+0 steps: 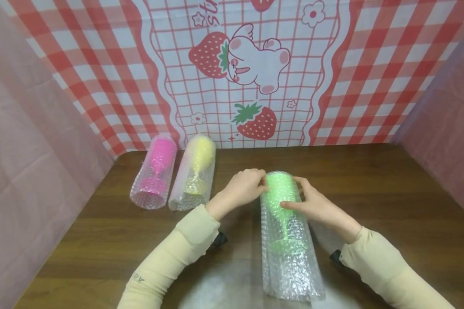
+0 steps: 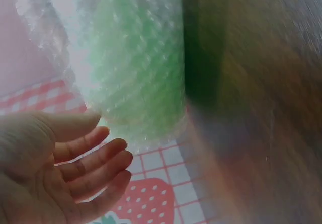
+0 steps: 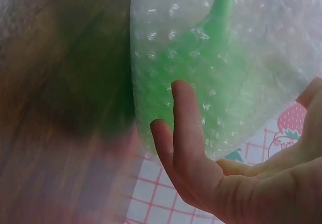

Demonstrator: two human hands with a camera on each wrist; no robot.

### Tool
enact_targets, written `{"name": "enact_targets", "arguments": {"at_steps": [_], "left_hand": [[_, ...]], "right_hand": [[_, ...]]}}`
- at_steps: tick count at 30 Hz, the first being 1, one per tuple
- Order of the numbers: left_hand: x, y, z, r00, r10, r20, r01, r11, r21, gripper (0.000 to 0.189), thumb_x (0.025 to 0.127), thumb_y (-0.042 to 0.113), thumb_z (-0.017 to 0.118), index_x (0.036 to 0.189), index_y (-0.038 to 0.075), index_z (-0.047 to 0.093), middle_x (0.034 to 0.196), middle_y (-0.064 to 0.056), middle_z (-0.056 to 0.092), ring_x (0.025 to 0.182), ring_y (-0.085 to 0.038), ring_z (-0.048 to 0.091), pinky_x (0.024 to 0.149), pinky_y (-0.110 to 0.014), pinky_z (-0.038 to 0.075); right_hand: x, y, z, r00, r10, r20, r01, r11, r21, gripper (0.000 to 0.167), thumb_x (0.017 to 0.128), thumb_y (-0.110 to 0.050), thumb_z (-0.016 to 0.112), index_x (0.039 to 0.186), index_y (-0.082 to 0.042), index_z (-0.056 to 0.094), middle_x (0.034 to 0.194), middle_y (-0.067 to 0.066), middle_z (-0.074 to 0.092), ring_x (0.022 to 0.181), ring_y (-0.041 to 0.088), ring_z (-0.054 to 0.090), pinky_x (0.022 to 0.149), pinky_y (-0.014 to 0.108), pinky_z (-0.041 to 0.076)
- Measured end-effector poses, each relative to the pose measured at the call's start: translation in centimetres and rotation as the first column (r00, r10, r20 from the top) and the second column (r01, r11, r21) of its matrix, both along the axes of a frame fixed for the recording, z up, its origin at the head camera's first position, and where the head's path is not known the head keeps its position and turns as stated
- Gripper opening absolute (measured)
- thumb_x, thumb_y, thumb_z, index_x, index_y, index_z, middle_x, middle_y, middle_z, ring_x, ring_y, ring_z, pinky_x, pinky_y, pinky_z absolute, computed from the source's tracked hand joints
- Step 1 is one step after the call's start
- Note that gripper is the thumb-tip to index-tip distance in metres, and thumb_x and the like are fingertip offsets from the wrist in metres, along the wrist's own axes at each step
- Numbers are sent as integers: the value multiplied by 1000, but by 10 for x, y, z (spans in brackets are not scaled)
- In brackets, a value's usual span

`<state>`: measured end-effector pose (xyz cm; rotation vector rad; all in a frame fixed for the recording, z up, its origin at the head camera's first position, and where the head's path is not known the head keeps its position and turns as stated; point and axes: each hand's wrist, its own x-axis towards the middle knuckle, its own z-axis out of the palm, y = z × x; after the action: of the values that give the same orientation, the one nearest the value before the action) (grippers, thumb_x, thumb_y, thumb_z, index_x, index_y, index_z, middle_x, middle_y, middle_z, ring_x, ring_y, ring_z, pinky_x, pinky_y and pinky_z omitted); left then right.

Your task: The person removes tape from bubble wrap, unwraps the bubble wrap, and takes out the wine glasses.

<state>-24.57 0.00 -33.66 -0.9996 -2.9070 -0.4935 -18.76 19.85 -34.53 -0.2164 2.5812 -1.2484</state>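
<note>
A bright green stemmed goblet (image 1: 280, 189) is rolled inside clear bubble wrap (image 1: 291, 274), its bowl end toward the wall and the stem toward me. My left hand (image 1: 246, 184) is at the upper left edge of the roll, fingers loosely bent; in the left wrist view its thumb tip meets the wrap's edge. On the right side, my right hand (image 1: 319, 206) lies against the same roll, thumb over the top. Its outer fingers (image 3: 186, 128) stretch along the wrap in the right wrist view, relaxed and spread. The side facing down is hidden.
Two more wrapped goblets, a pink one (image 1: 162, 156) and a yellow one (image 1: 202, 154), lie side by side at the back left. All rest on a brown wooden table (image 1: 375, 184). A strawberry-print cloth (image 1: 313, 86) hangs behind, with pink curtains (image 1: 35, 150) at both sides.
</note>
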Motion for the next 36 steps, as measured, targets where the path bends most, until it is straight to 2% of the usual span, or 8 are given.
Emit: {"name": "enact_targets", "arguments": {"at_steps": [3, 5, 11, 14, 22, 27, 32, 36], "left_hand": [[2, 1, 0, 992, -40, -121, 31, 996, -79, 16, 86, 26, 62, 93, 12, 62, 85, 2, 61, 72, -9, 58, 59, -22, 49], [4, 2, 0, 971, -82, -225, 51, 989, -141, 16, 86, 25, 62, 94, 12, 64, 85, 2, 62, 71, -10, 59, 58, -21, 49], [7, 4, 0, 839, -161, -520, 31, 968, -249, 10, 84, 18, 58, 87, 13, 67, 76, 3, 62, 58, -10, 54, 47, -22, 43], [9, 5, 0, 796, -168, -581, 17, 966, -256, 9, 82, 14, 58, 82, 12, 66, 72, 3, 61, 56, -11, 53, 46, -21, 40], [12, 7, 0, 791, -165, -589, 8, 966, -260, 7, 76, 15, 63, 82, 12, 65, 71, 4, 60, 52, -7, 45, 45, -16, 34], [12, 7, -5, 776, -123, -619, -4, 980, -199, 3, 74, 13, 63, 76, 11, 63, 68, 3, 60, 48, -6, 41, 42, -16, 31], [14, 9, -11, 777, -77, -625, -11, 991, -136, 6, 71, 9, 63, 67, 11, 60, 60, 4, 55, 45, -4, 31, 39, -15, 22], [14, 10, -14, 760, -50, -648, -24, 994, -105, 12, 71, 6, 62, 62, 12, 56, 54, 5, 50, 44, -3, 24, 39, -14, 17]], "right_hand": [[1, 1, -1, 1000, -4, 5, 4, 1000, -4, 94, 81, -44, 64, 144, -5, 5, 126, 26, 36, 103, 32, 50, 73, 37, 50], [1, 1, -2, 1000, -2, 8, 2, 1000, -11, 94, 81, -44, 63, 144, -6, 5, 127, 27, 34, 105, 34, 49, 74, 38, 50], [2, 0, -2, 1000, 3, -20, -4, 1000, -25, 92, 81, -41, 64, 143, -4, 7, 127, 26, 34, 106, 34, 47, 75, 37, 50], [1, 1, -3, 1000, 4, -26, -4, 1000, -30, 91, 81, -39, 64, 143, -3, 7, 126, 26, 34, 104, 34, 48, 74, 36, 50], [0, -1, -8, 1000, -2, 32, 5, 995, -96, 91, 82, -38, 64, 143, -7, 3, 130, 28, 28, 101, 32, 52, 76, 37, 51], [1, -3, -10, 1000, -11, 25, 13, 995, -100, 91, 82, -37, 64, 142, -6, 4, 132, 29, 28, 105, 35, 50, 78, 39, 50], [2, -3, -12, 1000, -19, 14, 20, 995, -93, 90, 83, -35, 63, 142, -4, 3, 133, 30, 28, 108, 37, 49, 80, 41, 50], [4, -3, -13, 1000, -17, 10, 18, 995, -102, 90, 83, -35, 63, 143, -5, 2, 134, 31, 26, 112, 39, 46, 82, 43, 49]]}}
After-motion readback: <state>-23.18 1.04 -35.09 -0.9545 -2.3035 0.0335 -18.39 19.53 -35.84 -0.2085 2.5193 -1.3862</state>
